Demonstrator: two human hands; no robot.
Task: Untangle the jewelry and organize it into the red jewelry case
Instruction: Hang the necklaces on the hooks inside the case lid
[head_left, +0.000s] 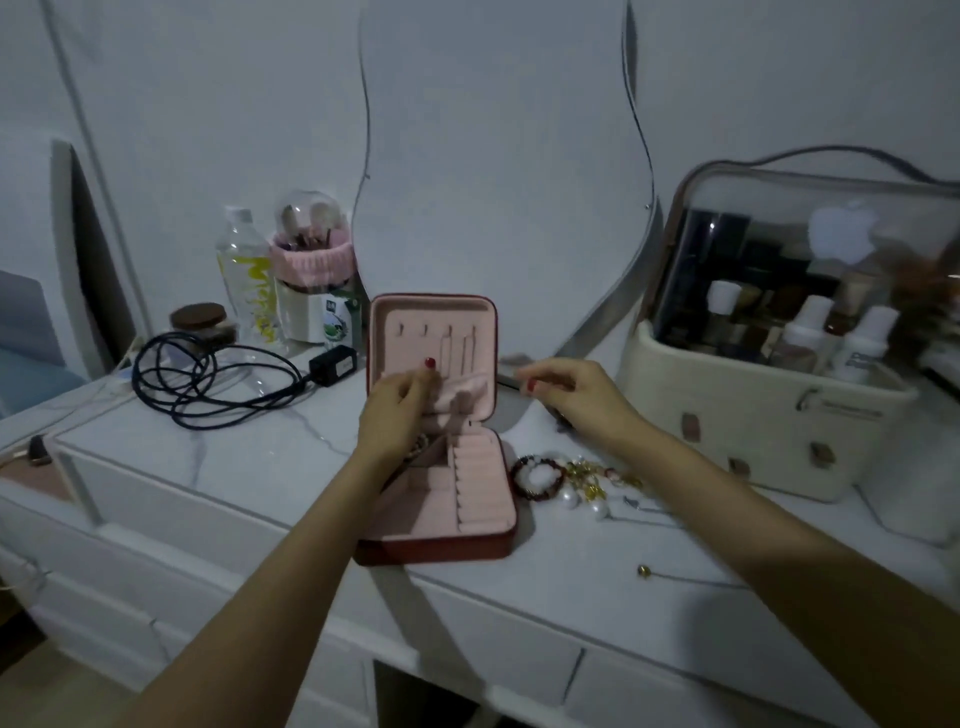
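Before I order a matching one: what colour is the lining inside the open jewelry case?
Pale pink lining, inside the dark red case; the head view shows it.

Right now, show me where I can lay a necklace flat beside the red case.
Bare marble lies left of the red jewelry case, between it and the black cable, and along the front edge before the small gold pin. Right of the case is crowded: the jewelry pile, then the cream cosmetics box.

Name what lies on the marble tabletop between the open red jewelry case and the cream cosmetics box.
In the head view, a tangled jewelry pile lies between the red jewelry case and the cream cosmetics box: a dark red bead bracelet, pearls and gold pieces.
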